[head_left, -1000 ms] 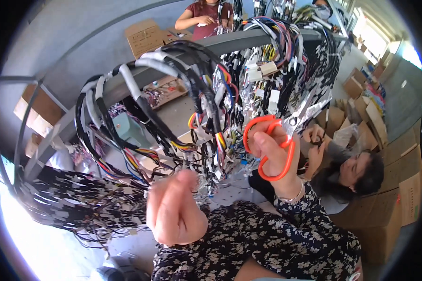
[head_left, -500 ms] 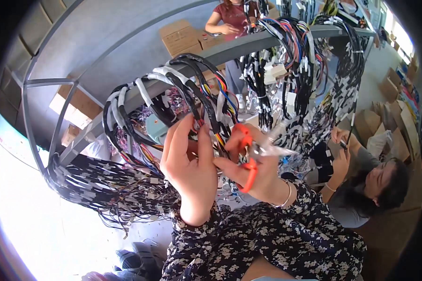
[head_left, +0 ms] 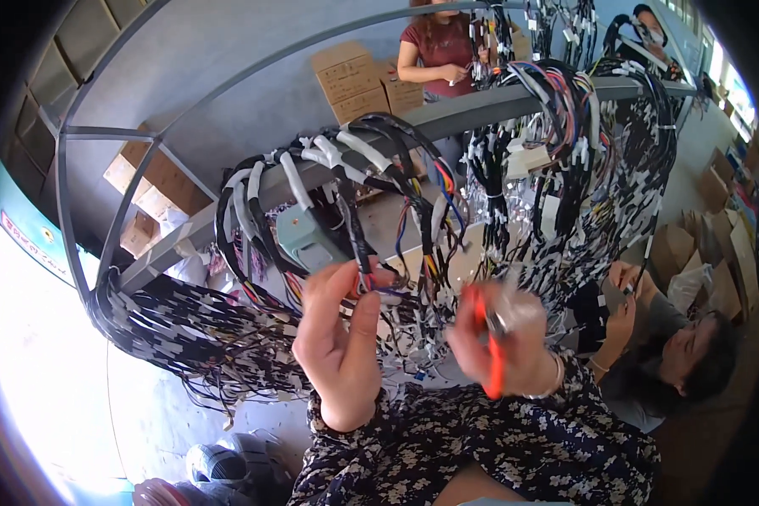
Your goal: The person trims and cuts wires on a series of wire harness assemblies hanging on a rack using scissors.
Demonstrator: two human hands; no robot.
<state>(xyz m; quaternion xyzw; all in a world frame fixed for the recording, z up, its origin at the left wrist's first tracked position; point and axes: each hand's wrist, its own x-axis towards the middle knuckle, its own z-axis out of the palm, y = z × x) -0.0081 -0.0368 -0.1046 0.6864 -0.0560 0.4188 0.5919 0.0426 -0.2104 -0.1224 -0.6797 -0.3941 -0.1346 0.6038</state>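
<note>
My left hand (head_left: 339, 346) is closed, with thumb and fingers pinching a black-wrapped wire bundle (head_left: 352, 223) where red and blue wires come out of its wrapping. This bundle hangs over a grey metal bar, beside several others with white wrapped sections. To the right, my right hand (head_left: 519, 350) is closed around scissors with orange-red handles (head_left: 495, 363). Motion blurs them, and their shiny metal part is smeared among the fingers. The scissors are apart from the bundle in my left hand.
The metal rack bar (head_left: 447, 118) crosses in front, hung with dense wire harnesses (head_left: 202, 329). A pale green box-shaped thing (head_left: 305, 240) is behind the bundles. A person (head_left: 691, 354) works low at the right; another (head_left: 438, 55) stands beyond the rack near cardboard boxes (head_left: 346, 80).
My right hand and the scissors have drawn away from the bundle, to the right and lower in view. My left hand keeps its pinch. The view has shifted, so the rack appears lower.
</note>
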